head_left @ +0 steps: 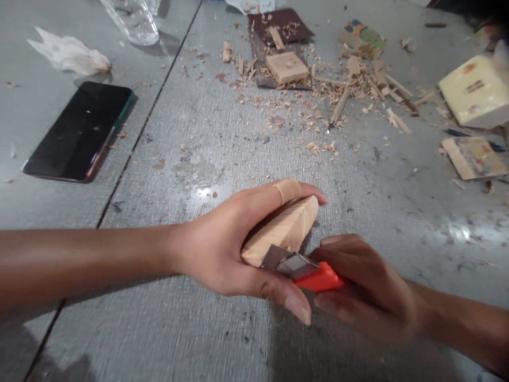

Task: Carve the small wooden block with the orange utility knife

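Wood block just off center toward 4–5 o'clock, over the desk. Left hand at 7: grip cupped round the block, forefinger along far side, thumb near side. Right hand at 4: grip closed on orange knife. Blade overlaps block's near end; contact hard to tell. Phone at 9–10, wood scraps at 1–2.

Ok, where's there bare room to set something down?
The near patch, below the left grip, is open, though partly shadowed. Between the right grip and the patterned flat piece, it's bare apart from specks and glare. The far middle is crowded: wood shavings and offcuts around the small wooden block.
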`<state>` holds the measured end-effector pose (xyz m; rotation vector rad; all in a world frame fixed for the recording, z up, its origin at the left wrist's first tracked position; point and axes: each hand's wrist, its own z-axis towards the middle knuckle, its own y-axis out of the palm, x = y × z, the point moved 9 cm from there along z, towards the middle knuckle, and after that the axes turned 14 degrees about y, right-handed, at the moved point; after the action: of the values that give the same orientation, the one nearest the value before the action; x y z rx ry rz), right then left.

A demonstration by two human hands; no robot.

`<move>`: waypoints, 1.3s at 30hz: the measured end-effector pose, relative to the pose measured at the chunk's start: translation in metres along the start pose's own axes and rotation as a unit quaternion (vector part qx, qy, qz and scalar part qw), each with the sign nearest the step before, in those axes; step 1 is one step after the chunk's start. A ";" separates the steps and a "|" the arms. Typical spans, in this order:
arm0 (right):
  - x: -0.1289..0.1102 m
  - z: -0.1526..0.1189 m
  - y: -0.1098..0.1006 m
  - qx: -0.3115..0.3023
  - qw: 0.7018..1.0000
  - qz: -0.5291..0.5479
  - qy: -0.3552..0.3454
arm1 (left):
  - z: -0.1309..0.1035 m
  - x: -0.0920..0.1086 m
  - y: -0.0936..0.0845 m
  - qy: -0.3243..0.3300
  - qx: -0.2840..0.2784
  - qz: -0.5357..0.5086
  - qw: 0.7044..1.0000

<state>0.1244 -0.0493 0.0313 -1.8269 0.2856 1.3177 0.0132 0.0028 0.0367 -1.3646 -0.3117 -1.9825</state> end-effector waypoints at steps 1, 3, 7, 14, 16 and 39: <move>0.000 0.000 0.001 -0.003 1.000 0.004 0.001 | -0.001 0.000 0.002 -0.010 -0.010 0.006 1.000; 0.002 0.000 0.002 -0.004 1.000 0.010 0.005 | -0.002 0.000 0.005 -0.020 -0.018 0.012 1.000; 0.005 -0.003 0.002 0.004 1.000 0.020 0.010 | -0.002 -0.001 0.001 0.008 0.022 -0.001 1.000; 0.010 -0.006 0.002 0.008 0.999 0.040 0.018 | 0.001 0.005 -0.009 0.087 0.052 0.037 0.994; 0.010 -0.006 0.001 0.013 0.999 0.038 0.017 | 0.001 0.005 -0.010 0.070 0.054 0.057 0.994; 0.007 -0.004 -0.003 0.038 0.998 0.051 0.000 | -0.002 0.001 -0.014 0.042 0.087 0.055 0.994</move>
<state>0.1321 -0.0483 0.0274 -1.7688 0.4281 1.3592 0.0019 0.0117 0.0390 -1.1602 -0.3552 -1.8701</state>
